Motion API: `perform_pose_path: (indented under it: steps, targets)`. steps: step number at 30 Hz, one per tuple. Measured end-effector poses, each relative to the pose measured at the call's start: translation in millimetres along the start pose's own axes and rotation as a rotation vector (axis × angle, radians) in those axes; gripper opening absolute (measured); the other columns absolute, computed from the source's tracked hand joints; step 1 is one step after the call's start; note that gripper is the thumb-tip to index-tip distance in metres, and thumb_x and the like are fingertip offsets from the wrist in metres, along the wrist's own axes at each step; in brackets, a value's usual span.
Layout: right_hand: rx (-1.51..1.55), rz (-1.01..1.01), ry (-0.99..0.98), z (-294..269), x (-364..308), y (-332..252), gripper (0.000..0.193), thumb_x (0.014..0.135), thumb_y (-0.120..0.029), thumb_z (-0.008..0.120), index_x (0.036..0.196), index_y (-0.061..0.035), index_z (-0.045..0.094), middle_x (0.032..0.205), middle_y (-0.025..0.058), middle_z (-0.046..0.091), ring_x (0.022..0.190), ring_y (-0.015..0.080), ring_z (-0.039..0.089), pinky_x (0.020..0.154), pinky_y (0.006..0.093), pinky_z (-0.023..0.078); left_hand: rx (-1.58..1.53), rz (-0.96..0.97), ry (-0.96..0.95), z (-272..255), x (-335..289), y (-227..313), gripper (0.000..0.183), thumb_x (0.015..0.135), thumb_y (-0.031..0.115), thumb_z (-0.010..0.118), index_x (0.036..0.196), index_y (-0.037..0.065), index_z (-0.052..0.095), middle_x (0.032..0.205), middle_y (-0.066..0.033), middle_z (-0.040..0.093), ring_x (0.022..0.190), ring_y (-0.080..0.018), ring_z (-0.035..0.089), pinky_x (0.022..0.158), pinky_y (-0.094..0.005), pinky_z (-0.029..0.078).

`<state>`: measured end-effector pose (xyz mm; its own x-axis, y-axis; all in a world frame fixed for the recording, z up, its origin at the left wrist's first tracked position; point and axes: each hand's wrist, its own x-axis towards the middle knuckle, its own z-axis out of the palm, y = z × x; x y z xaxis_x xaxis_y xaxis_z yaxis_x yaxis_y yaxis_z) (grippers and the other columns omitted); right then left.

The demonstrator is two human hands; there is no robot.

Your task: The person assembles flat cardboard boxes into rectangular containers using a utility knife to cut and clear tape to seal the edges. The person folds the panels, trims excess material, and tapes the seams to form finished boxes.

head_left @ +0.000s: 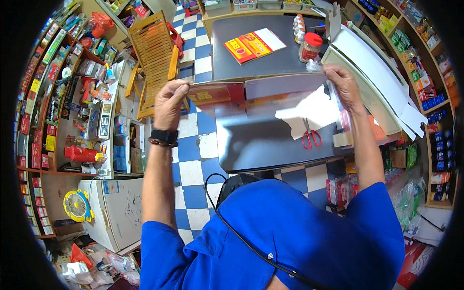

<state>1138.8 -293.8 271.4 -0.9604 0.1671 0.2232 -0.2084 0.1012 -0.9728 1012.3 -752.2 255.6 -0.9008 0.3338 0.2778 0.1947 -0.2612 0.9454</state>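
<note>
1. Left hand [169,104], 9 o'clock of the cardboard sheet [270,89]: your thumb and fingers pinch its left edge, near the top corner. Black band [165,137] on that wrist.
2. Right hand [344,86], 3 o'clock: your fingers are curled round the sheet's right end, gripping it near the top corner.
3. The sheet is stretched between your hands, above the dark desk [241,152]; red-and-gold panel at its 9 o'clock, pale panel toward 3, seam between.
4. From the sheet's middle: white paper [316,111] at 4 o'clock; red-handled scissors [312,139] between 4 and 5, blades overlapping the paper.
5. Red-and-yellow printed card [251,46] near 12, flat on the desk. Red-lidded jar [311,47] between 1 and 2, white bottles [298,30] at 1.
6. Wooden chair [153,63] between 9 and 10.
</note>
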Motion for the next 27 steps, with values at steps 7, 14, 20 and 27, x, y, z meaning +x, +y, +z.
perform_pose_path:
  steps: [7, 14, 20, 27]
  targets:
    - [-0.589, -0.26, -0.255, 18.1, -77.7, 97.3, 0.015, 0.079, -0.003, 0.076, 0.093, -0.0103, 0.076, 0.106, 0.0057, 0.072, 0.105, 0.0232, 0.064, 0.092, 0.0353, 0.05, 0.682, -0.095, -0.311, -34.7, -78.1, -52.9, 0.01, 0.083, 0.008, 0.077, 0.093, 0.01, 0.076, 0.108, -0.0064, 0.073, 0.108, -0.0219, 0.064, 0.097, -0.0378, 0.049]
    - [-0.845, -0.321, -0.567, 46.8, -185.2, 201.6, 0.03, 0.08, -0.01, 0.075, 0.109, -0.0168, 0.071, 0.119, 0.0061, 0.068, 0.116, 0.0262, 0.061, 0.089, 0.0387, 0.051, 1.057, 0.0, -0.398, -55.2, -185.9, -169.9, 0.011, 0.079, 0.005, 0.077, 0.086, 0.009, 0.07, 0.106, -0.0056, 0.074, 0.093, -0.028, 0.066, 0.078, -0.038, 0.053]
    - [-1.136, -0.191, -0.651, 51.3, -224.6, 228.5, 0.054, 0.08, -0.012, 0.076, 0.13, -0.0144, 0.056, 0.136, 0.0066, 0.057, 0.131, 0.0275, 0.05, 0.103, 0.0422, 0.043, 1.219, 0.011, -0.641, -73.4, -212.5, -194.7, 0.025, 0.077, -0.002, 0.065, 0.098, 0.012, 0.067, 0.134, -0.004, 0.06, 0.108, -0.0314, 0.06, 0.086, -0.0421, 0.05]
    - [-1.137, -0.231, -0.553, 107.0, -222.7, 224.7, 0.041, 0.082, -0.018, 0.075, 0.12, -0.0105, 0.06, 0.128, 0.0083, 0.061, 0.124, 0.0262, 0.054, 0.103, 0.0432, 0.042, 1.257, 0.232, -0.564, -73.5, -213.0, -189.0, 0.016, 0.079, -0.002, 0.068, 0.092, 0.007, 0.063, 0.104, -0.0079, 0.066, 0.096, -0.0285, 0.062, 0.08, -0.0395, 0.053]
